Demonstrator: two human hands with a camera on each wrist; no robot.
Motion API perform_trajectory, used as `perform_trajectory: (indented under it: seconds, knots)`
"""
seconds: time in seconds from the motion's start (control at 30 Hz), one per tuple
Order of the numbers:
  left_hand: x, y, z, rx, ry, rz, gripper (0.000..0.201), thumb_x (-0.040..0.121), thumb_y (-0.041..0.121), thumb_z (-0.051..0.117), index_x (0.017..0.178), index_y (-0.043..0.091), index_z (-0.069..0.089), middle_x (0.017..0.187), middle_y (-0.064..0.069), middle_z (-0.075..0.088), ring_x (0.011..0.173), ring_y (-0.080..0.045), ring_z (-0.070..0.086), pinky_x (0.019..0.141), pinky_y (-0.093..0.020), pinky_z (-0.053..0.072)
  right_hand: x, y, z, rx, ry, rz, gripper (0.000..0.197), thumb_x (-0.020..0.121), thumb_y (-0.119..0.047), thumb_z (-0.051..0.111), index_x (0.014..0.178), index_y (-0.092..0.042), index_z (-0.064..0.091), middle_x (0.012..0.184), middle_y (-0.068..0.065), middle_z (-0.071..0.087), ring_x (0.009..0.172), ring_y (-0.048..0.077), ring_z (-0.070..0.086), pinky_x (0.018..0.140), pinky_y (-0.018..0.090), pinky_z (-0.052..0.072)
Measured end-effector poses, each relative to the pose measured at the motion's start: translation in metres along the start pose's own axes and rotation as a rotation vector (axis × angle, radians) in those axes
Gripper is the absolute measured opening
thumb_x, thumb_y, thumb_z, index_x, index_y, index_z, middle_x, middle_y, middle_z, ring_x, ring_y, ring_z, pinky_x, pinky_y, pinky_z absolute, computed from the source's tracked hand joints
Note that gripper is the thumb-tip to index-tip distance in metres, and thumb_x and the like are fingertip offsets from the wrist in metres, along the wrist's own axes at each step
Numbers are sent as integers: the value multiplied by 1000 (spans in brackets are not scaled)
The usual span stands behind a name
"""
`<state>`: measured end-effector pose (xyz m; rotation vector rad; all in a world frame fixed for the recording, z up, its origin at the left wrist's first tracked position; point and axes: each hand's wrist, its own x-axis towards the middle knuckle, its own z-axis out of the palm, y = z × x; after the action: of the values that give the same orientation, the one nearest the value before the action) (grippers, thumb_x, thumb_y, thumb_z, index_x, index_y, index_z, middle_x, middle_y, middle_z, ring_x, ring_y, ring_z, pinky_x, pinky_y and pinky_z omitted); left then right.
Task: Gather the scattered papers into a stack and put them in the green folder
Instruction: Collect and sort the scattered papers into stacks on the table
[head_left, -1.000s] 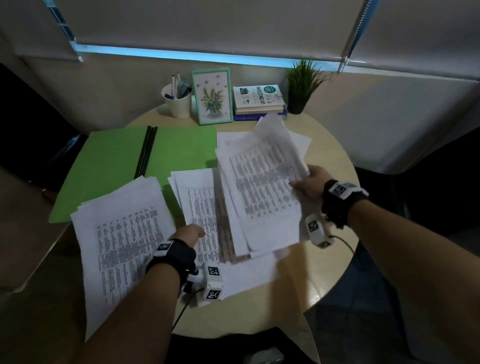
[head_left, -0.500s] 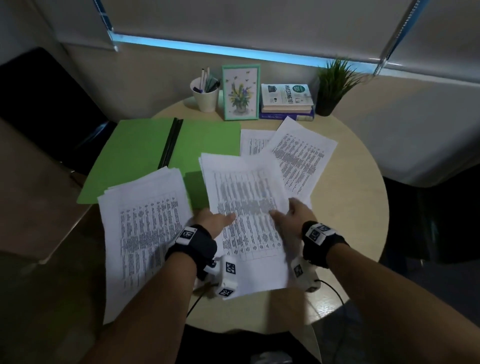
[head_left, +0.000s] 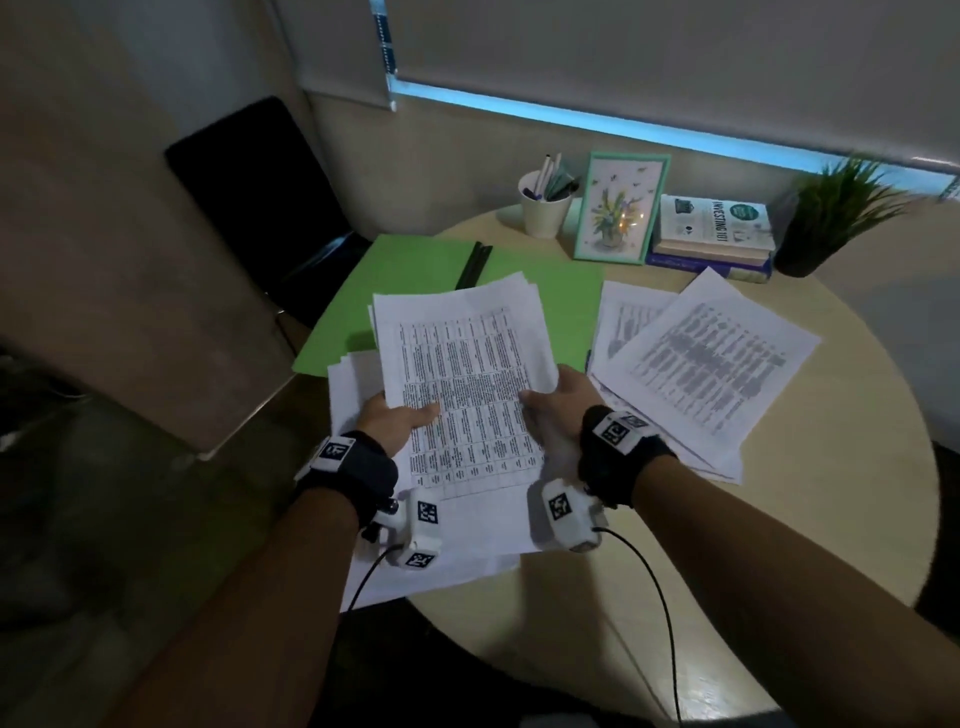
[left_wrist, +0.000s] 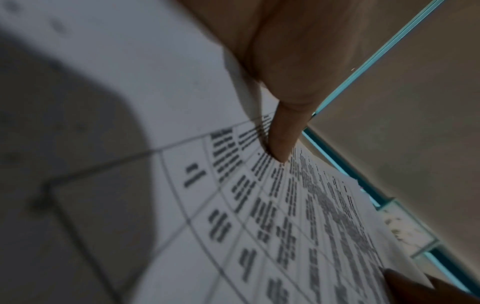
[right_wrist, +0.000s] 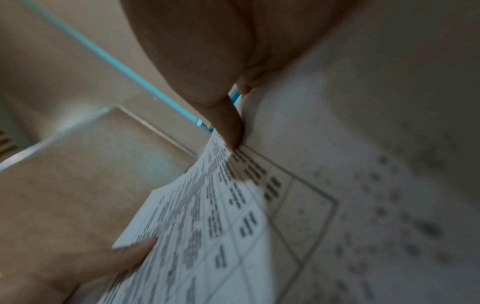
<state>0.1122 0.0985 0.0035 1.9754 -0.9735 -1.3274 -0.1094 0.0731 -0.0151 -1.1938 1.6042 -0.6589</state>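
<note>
**Paper bundle held at both side edges**

The left hand (head_left: 397, 418) and right hand (head_left: 563, 402) each grip the paper bundle (head_left: 462, 374), thumbs on top (printed side up). The bundle is above a second paper pile (head_left: 467, 551) and the open green folder (head_left: 410, 270) on the round table (head_left: 810, 519).

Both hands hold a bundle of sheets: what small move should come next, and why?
Probably lower the bundle, gripped by the left hand and right hand, onto the pile beneath it, merging them; more sheets lie loose to the right.
</note>
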Motion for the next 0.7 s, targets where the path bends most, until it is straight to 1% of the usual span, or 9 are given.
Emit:
perform_trajectory:
  seconds: [0.07, 0.17, 0.27, 0.4, 0.5, 0.57, 0.6, 0.67, 0.7]
  knots:
    - [12, -19, -17, -24, 89, -64, 55, 83, 18, 75, 132, 5, 52, 132, -8, 58, 119, -25, 53, 94, -28, 37, 5, -4, 29, -75, -25, 13, 21, 89, -18, 65, 103, -8, 54, 92, 9, 64, 82, 27, 62, 72, 34, 51]
    - [30, -44, -32, -50, 199, -150, 62, 78, 17, 79, 132, 2, 52, 129, -11, 59, 118, -30, 56, 96, -32, 42, 10, -2, 68, -206, -40, 48, 21, 89, -12, 56, 108, -6, 49, 94, 9, 59, 89, 26, 55, 77, 34, 48]
    - [49, -70, -37, 14, 258, -215, 72, 69, 25, 81, 132, 9, 51, 129, -10, 60, 113, -33, 59, 99, -45, 47, 9, 1, 91, -248, -31, 107, 32, 93, -14, 47, 124, -7, 46, 115, 16, 60, 103, 32, 59, 89, 37, 47]
    - [51, -81, -36, 185, 287, -234, 65, 77, 20, 71, 136, 16, 44, 126, -10, 60, 106, -32, 62, 93, -42, 52, 13, 9, 104, -471, -53, 131, 37, 95, -25, 46, 130, -15, 44, 122, 14, 58, 111, 35, 55, 97, 43, 44]
    - [54, -88, -35, 219, 315, -242, 66, 72, 22, 67, 134, 18, 46, 131, -10, 57, 109, -34, 60, 92, -42, 52, 16, 18, 108, -655, 62, 112, 38, 95, -31, 44, 131, -18, 46, 129, 13, 49, 119, 33, 45, 97, 41, 37]
    - [52, -86, -37, 222, 366, -256, 73, 66, 27, 65, 135, 20, 43, 138, -10, 49, 117, -35, 55, 98, -46, 48, 15, 21, 111, -581, 174, 87, 42, 98, -33, 39, 137, -18, 40, 139, 13, 39, 127, 31, 37, 102, 42, 32]
    - [52, -84, -37, 206, 368, -283, 80, 70, 29, 66, 143, 20, 36, 146, -10, 40, 126, -35, 48, 105, -46, 42, 15, 22, 113, -513, 201, 74, 45, 98, -32, 38, 140, -16, 36, 145, 12, 34, 132, 29, 32, 106, 43, 30]
    - [54, -82, -33, 150, 327, -334, 88, 80, 31, 66, 152, 17, 17, 157, -9, 25, 139, -34, 34, 113, -44, 31, 17, 22, 119, -421, 136, 78, 54, 96, -31, 47, 141, -8, 29, 149, 12, 28, 136, 29, 28, 110, 44, 29]
    - [54, -80, -29, 128, 299, -347, 89, 83, 32, 64, 153, 16, 13, 158, -8, 24, 140, -33, 32, 113, -43, 29, 17, 23, 124, -396, 83, 82, 61, 93, -32, 54, 140, -3, 28, 147, 14, 28, 135, 31, 28, 111, 45, 31]
